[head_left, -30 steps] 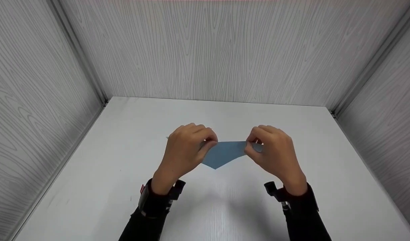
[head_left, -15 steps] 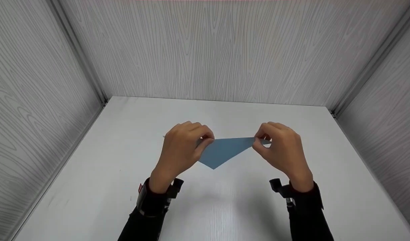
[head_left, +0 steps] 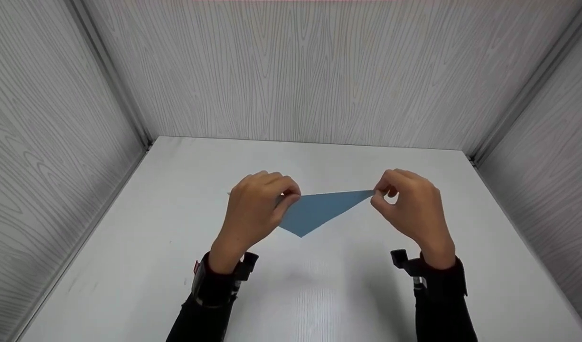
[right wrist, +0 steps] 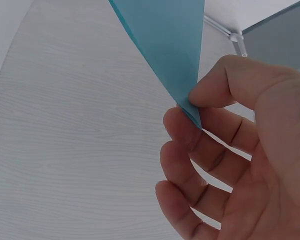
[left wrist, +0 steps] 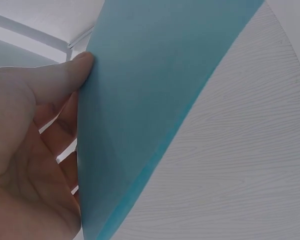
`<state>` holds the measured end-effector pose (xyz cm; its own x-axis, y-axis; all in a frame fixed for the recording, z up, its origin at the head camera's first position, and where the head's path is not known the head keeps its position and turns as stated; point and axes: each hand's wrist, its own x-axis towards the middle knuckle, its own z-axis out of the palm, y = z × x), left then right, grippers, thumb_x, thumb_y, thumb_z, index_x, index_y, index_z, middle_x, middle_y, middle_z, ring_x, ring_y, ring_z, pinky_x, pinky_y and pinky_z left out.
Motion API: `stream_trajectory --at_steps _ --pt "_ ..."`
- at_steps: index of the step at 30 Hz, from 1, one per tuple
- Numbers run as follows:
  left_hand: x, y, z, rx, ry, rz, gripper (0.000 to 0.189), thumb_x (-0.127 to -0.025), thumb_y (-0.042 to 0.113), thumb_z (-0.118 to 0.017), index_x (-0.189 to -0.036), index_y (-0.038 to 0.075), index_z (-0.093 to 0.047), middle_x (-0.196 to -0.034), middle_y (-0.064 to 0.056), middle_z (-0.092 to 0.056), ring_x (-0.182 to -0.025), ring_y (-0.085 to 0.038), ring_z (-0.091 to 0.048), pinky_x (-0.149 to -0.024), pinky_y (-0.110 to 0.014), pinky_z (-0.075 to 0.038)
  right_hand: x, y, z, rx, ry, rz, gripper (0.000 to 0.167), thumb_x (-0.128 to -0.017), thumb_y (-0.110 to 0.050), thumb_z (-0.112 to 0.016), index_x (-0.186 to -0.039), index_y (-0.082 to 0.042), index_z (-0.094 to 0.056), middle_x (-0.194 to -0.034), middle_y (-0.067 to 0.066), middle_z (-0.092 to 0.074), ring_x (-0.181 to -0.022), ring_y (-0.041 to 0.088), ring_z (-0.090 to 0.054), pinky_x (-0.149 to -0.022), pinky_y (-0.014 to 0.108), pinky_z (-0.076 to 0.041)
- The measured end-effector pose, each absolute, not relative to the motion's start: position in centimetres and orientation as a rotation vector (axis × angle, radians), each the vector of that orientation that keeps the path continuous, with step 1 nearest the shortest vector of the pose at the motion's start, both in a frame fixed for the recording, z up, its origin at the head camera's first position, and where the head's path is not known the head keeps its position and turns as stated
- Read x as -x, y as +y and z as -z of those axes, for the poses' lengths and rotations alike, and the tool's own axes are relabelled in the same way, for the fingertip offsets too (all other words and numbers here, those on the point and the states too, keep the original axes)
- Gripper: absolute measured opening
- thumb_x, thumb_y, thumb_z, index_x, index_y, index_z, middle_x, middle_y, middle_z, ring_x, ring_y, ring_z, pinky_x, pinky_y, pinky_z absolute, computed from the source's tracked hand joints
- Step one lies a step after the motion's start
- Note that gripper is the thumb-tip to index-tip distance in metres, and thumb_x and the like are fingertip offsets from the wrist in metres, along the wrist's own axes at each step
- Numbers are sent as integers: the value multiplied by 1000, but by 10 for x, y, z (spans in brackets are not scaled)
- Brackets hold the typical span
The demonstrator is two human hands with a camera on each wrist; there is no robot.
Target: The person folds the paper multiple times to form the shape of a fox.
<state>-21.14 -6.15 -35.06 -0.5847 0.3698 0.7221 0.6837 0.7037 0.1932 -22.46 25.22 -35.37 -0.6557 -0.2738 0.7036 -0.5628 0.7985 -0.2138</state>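
Left hand [head_left: 253, 209] pinches the blue sheet [head_left: 314, 209] by its top edge, near twelve o'clock; right hand [head_left: 414, 209] pinches its tip, toward three; the sheet hangs above the table [head_left: 129, 266], one corner at six.

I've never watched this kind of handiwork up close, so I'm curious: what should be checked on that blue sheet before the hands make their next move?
1. Right hand pinching the blue sheet by a tip: ok.
2. Left hand gripping the top edge: ok.
3. Left hand right out at the far corner: not ok; a small tip pokes out beyond it.
4. Top edge straight between the hands: ok.
5. Layers lined up along the slanted edge: cannot tell; a brighter strip shows there in the left wrist view.
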Motion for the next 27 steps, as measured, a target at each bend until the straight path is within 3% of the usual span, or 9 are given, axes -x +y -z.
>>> stream_trajectory --at_steps 12,16,21,27 --pt "211 -68 349 672 -2289 609 9 -90 19 -83 -90 21 -75 -86 7 -72 -78 -13 -62 -70 -31 -49 226 264 349 -520 -2205 -614 14 -85 1 -69 -83 -13 -71 -78 0 -69 -73 16 -61 -65 31 -42" --pt "211 -62 351 675 -2292 597 8 -90 19 -83 -89 22 -75 -85 8 -72 -76 -12 -60 -68 -30 -48 222 249 347 -628 -2104 -700 11 -88 -3 -76 -95 -12 -77 -89 3 -73 -84 22 -63 -76 35 -44" --pt "211 -53 354 712 -2286 588 8 -90 19 -82 -90 23 -76 -83 8 -71 -74 -12 -59 -67 -28 -47 216 223 349 -833 -2100 -648 24 -87 -11 -82 -111 -14 -78 -101 3 -75 -95 26 -66 -84 47 -45" --pt "210 -43 356 767 -2272 597 8 -89 19 -84 -90 21 -76 -83 7 -72 -73 -12 -60 -66 -28 -47 214 200 360 -939 -2171 -510 21 -88 -17 -83 -108 -18 -78 -100 -1 -74 -93 23 -65 -84 43 -47"
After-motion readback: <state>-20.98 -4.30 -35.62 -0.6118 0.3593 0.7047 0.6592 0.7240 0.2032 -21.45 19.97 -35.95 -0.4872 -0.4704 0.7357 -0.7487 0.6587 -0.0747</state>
